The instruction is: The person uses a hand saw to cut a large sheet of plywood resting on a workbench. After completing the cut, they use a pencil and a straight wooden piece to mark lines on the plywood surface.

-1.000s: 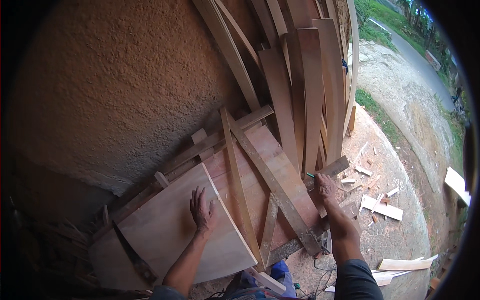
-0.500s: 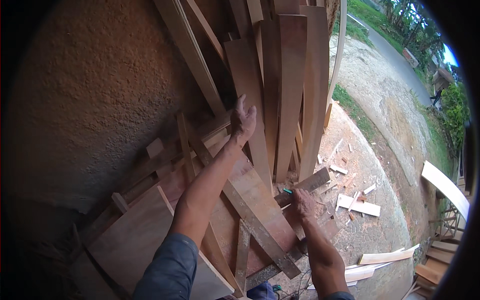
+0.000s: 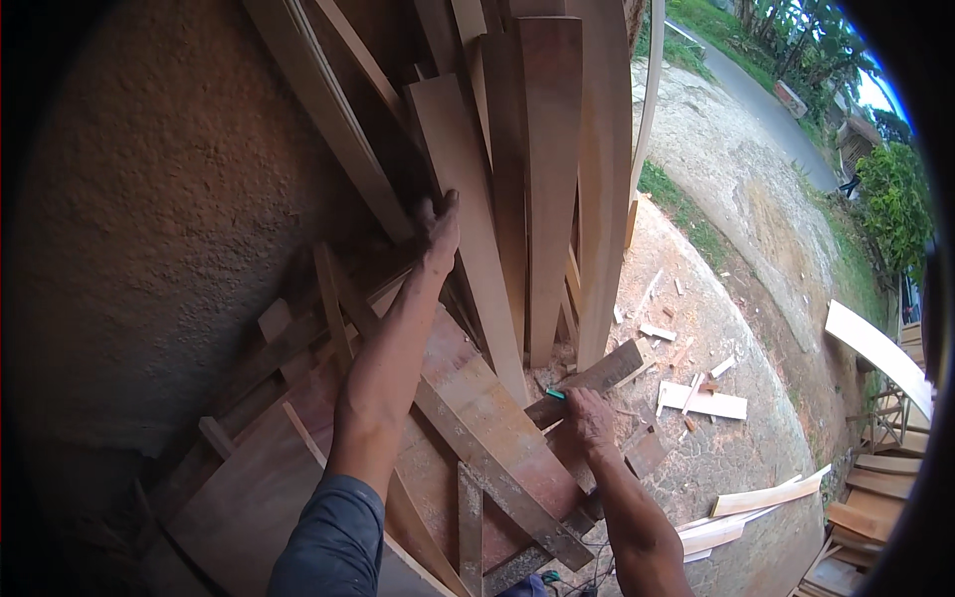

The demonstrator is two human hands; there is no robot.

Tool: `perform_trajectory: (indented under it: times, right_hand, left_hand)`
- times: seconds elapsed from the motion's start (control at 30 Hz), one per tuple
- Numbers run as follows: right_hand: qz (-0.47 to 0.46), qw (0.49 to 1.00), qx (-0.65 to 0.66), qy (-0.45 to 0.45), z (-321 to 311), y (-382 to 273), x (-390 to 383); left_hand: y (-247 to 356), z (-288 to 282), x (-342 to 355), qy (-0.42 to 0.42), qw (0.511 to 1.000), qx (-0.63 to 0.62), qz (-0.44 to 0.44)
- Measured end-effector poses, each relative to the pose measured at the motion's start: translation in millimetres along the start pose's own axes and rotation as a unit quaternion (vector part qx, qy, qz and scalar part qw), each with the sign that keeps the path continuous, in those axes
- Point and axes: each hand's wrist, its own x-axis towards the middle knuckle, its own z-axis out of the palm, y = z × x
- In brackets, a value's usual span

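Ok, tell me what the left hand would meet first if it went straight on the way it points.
The leaning board right at its fingers: the left hand already seems to touch its left edge, though depth is hard to judge.

Your left sleeve (image 3: 328, 537) dark blue-grey, lightly creased, hem ending near the elbow, your left forearm (image 3: 388, 368) bare below it, your right forearm (image 3: 642, 522) bare as far as visible, left grip (image 3: 440, 233) bare, right grip (image 3: 589, 416) bare.
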Motion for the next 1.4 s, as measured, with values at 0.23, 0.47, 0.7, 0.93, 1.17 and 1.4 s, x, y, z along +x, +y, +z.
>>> perform_trajectory:
  times: [0.23,0.47,0.7,0.93,1.17,1.4]
  right_hand:
    - [0.004,1.0,0.004,0.012,6,4,-1]
    - [0.002,1.0,0.004,0.021,-3,-5,3]
    - [-0.002,1.0,0.002,0.011,2,-5,4]
    - [0.026,1.0,0.0,-0.006,-5,-6,0]
    - [0.025,0.999,-0.015,-0.012,-4,1,-3]
    - [-0.024,0.999,0.018,-0.014,3,-10,12]
  left_hand:
    - [21,2,-46,-0.268,0.949,-0.127,0.108]
    - [27,47,-52,-0.251,0.956,-0.106,0.105]
    - [-16,31,-5,-0.135,0.974,-0.138,-0.121]
    - [-1,57,-15,-0.011,0.995,0.085,0.049]
    - [-54,83,47,-0.211,0.97,-0.026,-0.115]
    - [-158,89,78,-0.148,0.985,0.063,0.068]
